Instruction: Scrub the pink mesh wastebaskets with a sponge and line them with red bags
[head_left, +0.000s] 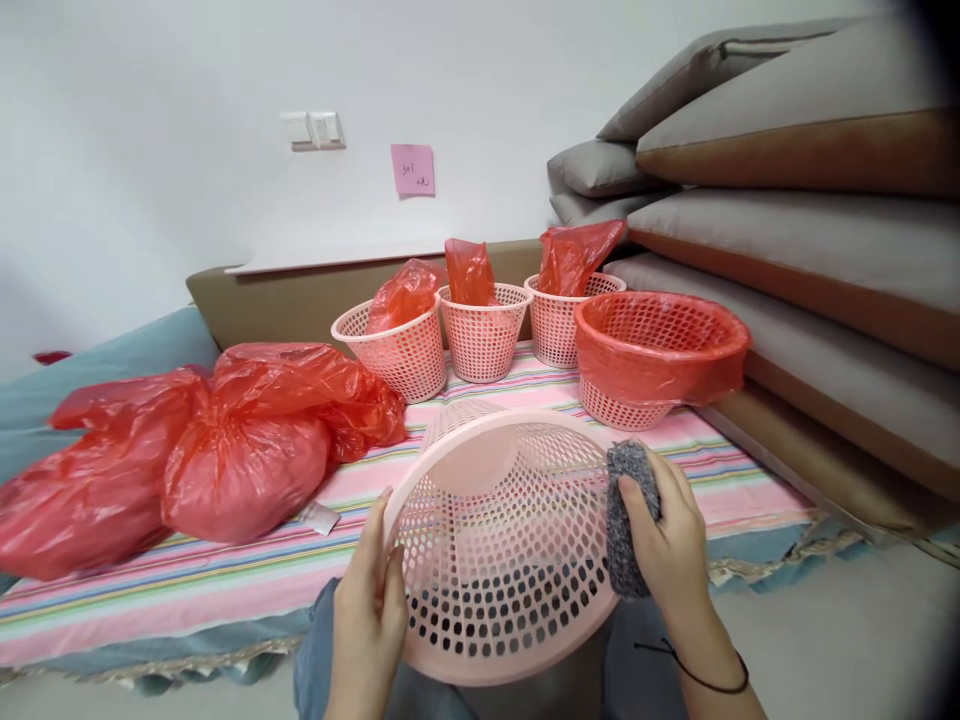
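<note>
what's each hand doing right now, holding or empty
Left hand: closed on the rim of the pink basket.
Right hand: closed around a gray sponge.

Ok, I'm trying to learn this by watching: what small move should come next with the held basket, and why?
Probably slide the gray sponge a little along the pink basket's rim: the right hand already holds it at the rim's right side, and the left hand grips the opposite side, so the basket seems steady enough.
</note>
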